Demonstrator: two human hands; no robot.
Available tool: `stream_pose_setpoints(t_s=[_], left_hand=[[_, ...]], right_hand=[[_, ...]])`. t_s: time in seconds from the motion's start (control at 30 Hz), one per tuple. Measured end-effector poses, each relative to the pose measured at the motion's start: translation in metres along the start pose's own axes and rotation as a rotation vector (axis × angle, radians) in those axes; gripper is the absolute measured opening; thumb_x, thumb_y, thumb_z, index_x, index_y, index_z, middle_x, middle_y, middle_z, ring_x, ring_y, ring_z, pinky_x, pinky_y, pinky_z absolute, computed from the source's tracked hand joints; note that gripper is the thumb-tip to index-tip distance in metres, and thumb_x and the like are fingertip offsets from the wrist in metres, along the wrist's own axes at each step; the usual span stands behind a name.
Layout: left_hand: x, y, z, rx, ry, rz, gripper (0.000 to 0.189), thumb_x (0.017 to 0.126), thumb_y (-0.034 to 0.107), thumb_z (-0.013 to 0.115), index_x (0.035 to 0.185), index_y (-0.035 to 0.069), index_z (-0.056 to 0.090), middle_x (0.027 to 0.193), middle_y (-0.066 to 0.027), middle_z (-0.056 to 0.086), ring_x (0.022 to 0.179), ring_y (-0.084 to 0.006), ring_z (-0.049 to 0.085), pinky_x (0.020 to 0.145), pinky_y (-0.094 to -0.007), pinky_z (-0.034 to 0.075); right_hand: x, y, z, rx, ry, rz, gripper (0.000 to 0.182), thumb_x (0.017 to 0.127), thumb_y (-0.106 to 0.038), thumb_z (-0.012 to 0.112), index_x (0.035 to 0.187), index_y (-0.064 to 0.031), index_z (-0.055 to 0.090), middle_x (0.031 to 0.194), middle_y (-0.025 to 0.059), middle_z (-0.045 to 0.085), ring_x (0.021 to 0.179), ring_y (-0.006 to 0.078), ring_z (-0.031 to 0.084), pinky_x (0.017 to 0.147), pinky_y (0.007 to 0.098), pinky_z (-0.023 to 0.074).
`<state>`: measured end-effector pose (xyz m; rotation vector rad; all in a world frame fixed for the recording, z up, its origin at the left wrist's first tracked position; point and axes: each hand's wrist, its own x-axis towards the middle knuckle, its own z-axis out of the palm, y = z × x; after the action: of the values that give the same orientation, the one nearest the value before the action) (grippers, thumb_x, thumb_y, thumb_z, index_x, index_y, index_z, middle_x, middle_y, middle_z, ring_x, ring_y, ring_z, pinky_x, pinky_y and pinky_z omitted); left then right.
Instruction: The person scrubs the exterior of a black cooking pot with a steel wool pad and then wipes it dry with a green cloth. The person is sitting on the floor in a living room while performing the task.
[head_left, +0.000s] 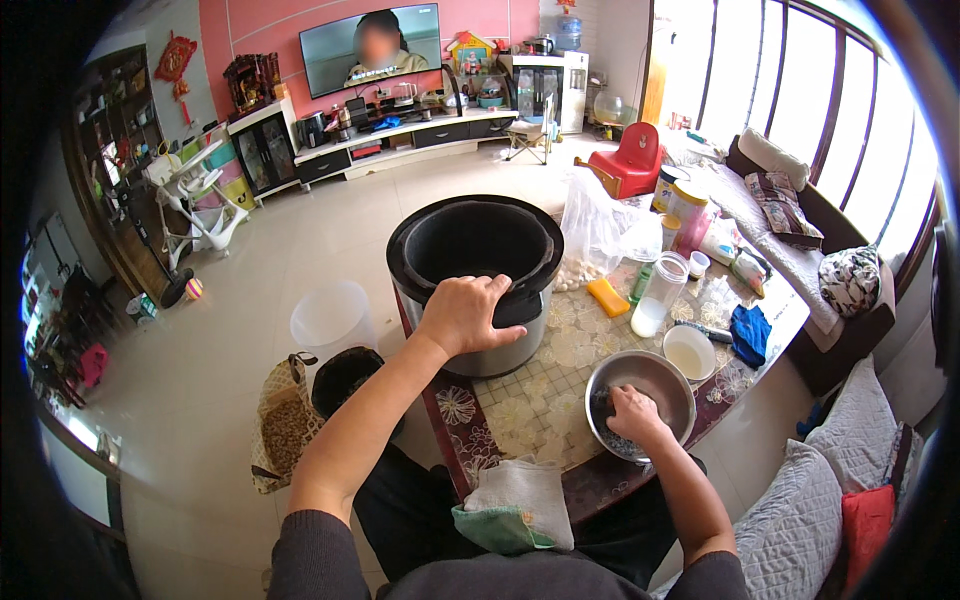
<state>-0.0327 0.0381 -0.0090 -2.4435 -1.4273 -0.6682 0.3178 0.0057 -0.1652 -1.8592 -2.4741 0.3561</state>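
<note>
A lidless electric cooker (517, 337) with a black rim and a brushed metal body stands at the table's left edge. My left hand (469, 315) lies over its near rim, fingers curled over the edge and thumb stretched to the right. The inside of the cooker is dark. On the right, a stainless steel bowl (671, 382) sits near the table's front edge. Inside it, my right hand (636, 415) reaches down with bent fingers into dark grey, wet-looking matter (626, 446). The fingertips are partly hidden, so whether they grip anything is unclear.
Behind the bowl are a white cup of cloudy liquid (688, 354), a clear jar (658, 300), a yellow sponge (607, 298) and a blue cloth (750, 335). Folded cloths (517, 495) hang at the near edge. A black bin (341, 379) and a bag of nuts or seeds (285, 435) stand left.
</note>
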Motion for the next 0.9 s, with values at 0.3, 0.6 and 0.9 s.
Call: stream_pose_setpoints(t_s=[0.3,0.6,0.9], left_hand=[[-0.002,0.000,0.000,0.003,0.002,-0.001,0.071,0.074,0.062,0.072,0.113,0.004,0.062,0.086,-0.0141,0.070,0.082,-0.0312,0.070,0.074,-0.0411,0.056],[0.002,0.004,-0.002,0.008,-0.012,-0.002,0.068,0.074,0.060,0.073,0.112,0.004,0.062,0.086,-0.0140,0.070,0.082,-0.0314,0.070,0.073,-0.0414,0.056],[0.000,0.001,-0.001,0.007,0.000,0.002,0.069,0.075,0.061,0.072,0.112,0.004,0.062,0.086,-0.0143,0.070,0.081,-0.0317,0.070,0.073,-0.0412,0.056]], right_hand=[[-0.019,0.007,-0.028,0.026,0.087,0.048,0.050,0.075,-0.025,0.075,0.120,-0.0070,0.059,0.123,0.0198,0.058,0.113,0.0398,0.061,0.096,0.0492,0.0508],[-0.019,0.023,-0.012,-0.011,-0.074,0.014,0.078,0.071,-0.025,0.072,0.143,-0.0073,0.048,0.139,0.0224,0.050,0.128,0.0417,0.052,0.104,0.0482,0.0477],[-0.026,-0.019,-0.025,-0.076,-0.095,0.175,0.063,0.077,-0.031,0.073,0.128,-0.0021,0.051,0.123,0.0229,0.055,0.119,0.0435,0.056,0.098,0.0488,0.0500]])
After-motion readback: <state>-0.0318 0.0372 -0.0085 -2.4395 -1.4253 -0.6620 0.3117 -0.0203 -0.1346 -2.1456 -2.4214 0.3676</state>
